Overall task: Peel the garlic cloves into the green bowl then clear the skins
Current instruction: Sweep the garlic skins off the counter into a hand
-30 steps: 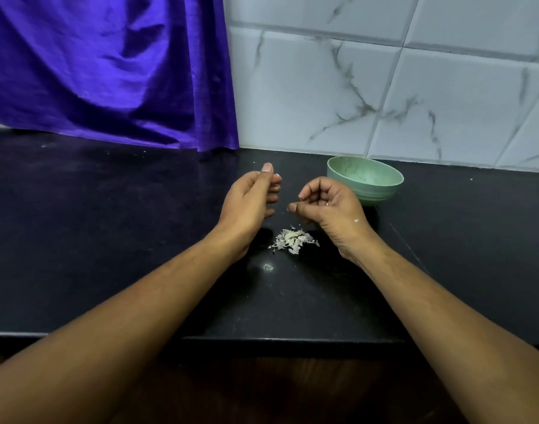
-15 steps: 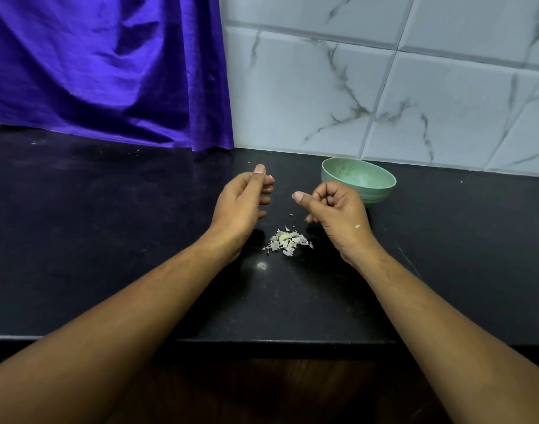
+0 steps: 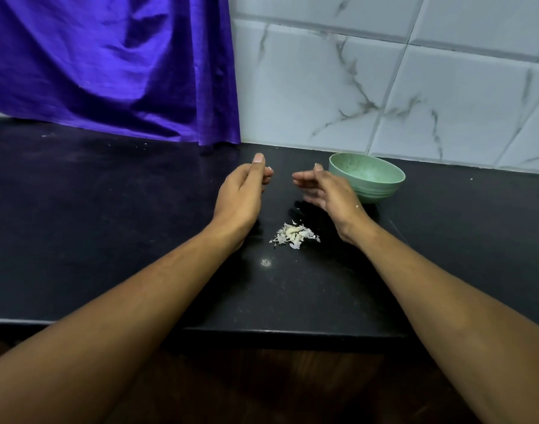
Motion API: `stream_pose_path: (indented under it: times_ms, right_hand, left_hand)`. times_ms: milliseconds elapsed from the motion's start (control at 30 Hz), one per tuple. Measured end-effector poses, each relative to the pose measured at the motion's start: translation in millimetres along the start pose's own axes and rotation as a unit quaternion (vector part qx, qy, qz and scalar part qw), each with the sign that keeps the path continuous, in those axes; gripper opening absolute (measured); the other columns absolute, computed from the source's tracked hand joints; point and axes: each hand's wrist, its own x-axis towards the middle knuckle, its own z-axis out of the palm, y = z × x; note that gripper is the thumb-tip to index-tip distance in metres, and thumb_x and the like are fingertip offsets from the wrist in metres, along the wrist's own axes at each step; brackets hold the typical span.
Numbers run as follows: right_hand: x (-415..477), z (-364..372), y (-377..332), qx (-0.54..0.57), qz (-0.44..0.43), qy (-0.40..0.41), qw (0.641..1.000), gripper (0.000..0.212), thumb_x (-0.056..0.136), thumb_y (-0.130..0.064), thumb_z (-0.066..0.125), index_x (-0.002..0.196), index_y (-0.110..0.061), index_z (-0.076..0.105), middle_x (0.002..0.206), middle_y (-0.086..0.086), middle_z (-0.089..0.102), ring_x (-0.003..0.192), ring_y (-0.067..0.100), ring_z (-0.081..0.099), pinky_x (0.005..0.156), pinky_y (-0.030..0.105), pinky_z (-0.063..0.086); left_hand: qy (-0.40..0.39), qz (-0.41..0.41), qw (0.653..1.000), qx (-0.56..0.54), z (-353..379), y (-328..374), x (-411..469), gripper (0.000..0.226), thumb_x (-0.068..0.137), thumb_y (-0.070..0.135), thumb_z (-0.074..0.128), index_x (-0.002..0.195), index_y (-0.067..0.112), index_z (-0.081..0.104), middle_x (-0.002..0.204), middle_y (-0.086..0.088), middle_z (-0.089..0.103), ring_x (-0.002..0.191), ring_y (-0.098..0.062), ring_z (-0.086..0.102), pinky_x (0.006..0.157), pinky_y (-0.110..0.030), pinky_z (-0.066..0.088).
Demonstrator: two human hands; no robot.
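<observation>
Since the skins are papery flakes, heaped with what looks like one clove on the black counter between the wrists, expect them light, flyaway and clingy; sweep from both sides rather than pinch. Green bowl sits far right, just behind the right hand, whose fingers are extended and empty. Left hand is loosely curled; contents not discernible. Counter's near edge is close; open room lies left.

Countertop: spans the middle of the frame.
Curtain: upper left, behind the countertop.
Tiled wall: upper right, behind the countertop.
Bowl: right of centre, on the countertop near the wall.
Pile of garlic skins: centre, on the countertop, lower left of the bowl.
Left hand and right hand: either side above the pile. They are apart, and the right hand overlaps the bowl's left edge.
</observation>
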Motion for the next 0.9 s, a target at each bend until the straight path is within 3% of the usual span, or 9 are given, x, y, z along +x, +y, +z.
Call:
stream_pose_path:
  times_ms: [167,367,467,567,667,767,900]
  right_hand:
    - [-1,6,-8,0.031,0.043,-0.053,0.997,0.064,0.111,-0.047,0.025,0.105,-0.003,0.072,0.109,0.019,0.074,0.101,0.023,0.072,0.09,0.03,0.057]
    - [-52,18,-21,0.054,0.045,-0.125,0.99,0.072,0.11,-0.051,0.021,0.101,-0.002,0.073,0.107,0.024,0.074,0.099,0.026,0.071,0.098,0.038,0.054]
    - [-72,17,-23,0.063,0.038,-0.131,0.989,0.073,0.109,-0.052,0.02,0.101,-0.003,0.073,0.102,0.023,0.075,0.097,0.028,0.071,0.099,0.043,0.053]
    - [-86,12,-25,0.114,0.003,-0.084,0.99,0.07,0.11,-0.05,0.02,0.101,-0.002,0.071,0.099,0.02,0.074,0.096,0.03,0.07,0.095,0.045,0.054]
    - [-88,-3,-26,0.202,-0.044,0.029,0.978,0.065,0.111,-0.045,0.021,0.098,-0.003,0.069,0.098,0.02,0.073,0.1,0.034,0.069,0.095,0.045,0.054]
    - [-87,-16,-22,0.191,-0.025,0.129,0.973,0.062,0.112,-0.045,0.024,0.095,-0.005,0.068,0.092,0.016,0.075,0.094,0.027,0.073,0.089,0.039,0.058]
    - [-77,-10,-22,0.115,0.051,0.114,0.985,0.065,0.11,-0.052,0.023,0.095,-0.008,0.068,0.092,0.014,0.074,0.089,0.023,0.073,0.084,0.034,0.058]
  left_hand:
    - [-0.003,-0.019,0.999,0.032,-3,-3,3,0.049,0.105,0.061,0.04,0.102,0.025,0.072,0.101,0.01,0.072,0.098,-0.006,0.066,0.104,-0.039,0.052]
    - [-0.076,-0.04,0.996,0.026,-4,4,-2,0.06,0.107,0.061,0.033,0.119,0.015,0.07,0.116,-0.004,0.073,0.109,-0.02,0.071,0.089,-0.03,0.056]
    - [-0.11,-0.053,0.992,0.028,1,10,-16,0.063,0.106,0.063,0.031,0.12,0.015,0.07,0.118,-0.005,0.073,0.109,-0.018,0.072,0.087,-0.027,0.056]
    - [-0.124,-0.064,0.99,0.019,12,15,-35,0.064,0.106,0.064,0.03,0.116,0.017,0.071,0.114,-0.003,0.076,0.108,-0.017,0.072,0.096,-0.033,0.055]
    - [-0.132,-0.095,0.986,-0.042,25,21,-55,0.063,0.107,0.061,0.029,0.114,0.014,0.069,0.115,-0.008,0.075,0.11,-0.023,0.072,0.099,-0.035,0.055]
    - [-0.126,-0.114,0.981,-0.095,34,24,-74,0.057,0.107,0.059,0.03,0.112,0.017,0.068,0.119,-0.01,0.073,0.114,-0.025,0.07,0.105,-0.038,0.052]
    - [-0.042,-0.089,0.981,-0.17,24,29,-77,0.055,0.108,0.056,0.031,0.107,0.017,0.069,0.114,-0.007,0.073,0.112,-0.024,0.071,0.103,-0.037,0.053]
